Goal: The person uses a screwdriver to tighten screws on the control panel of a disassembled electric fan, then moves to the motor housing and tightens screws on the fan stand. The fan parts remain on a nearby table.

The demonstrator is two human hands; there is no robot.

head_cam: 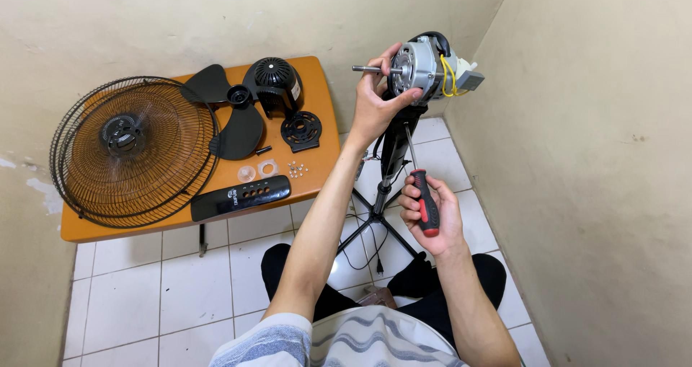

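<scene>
The right hand (431,212) is gripping a red-and-black screwdriver (424,194), tip reaching under the bare fan motor (422,68) atop its stand; the left hand (375,104) is clasping the motor, likely unscrewing it; next calls for steady turning

Bare silver fan motor (422,68) with protruding shaft and yellow wires, upper centre-right of frame atop a black stand, red-and-black-handled screwdriver (422,187) just below, tip angled up toward the motor
</scene>
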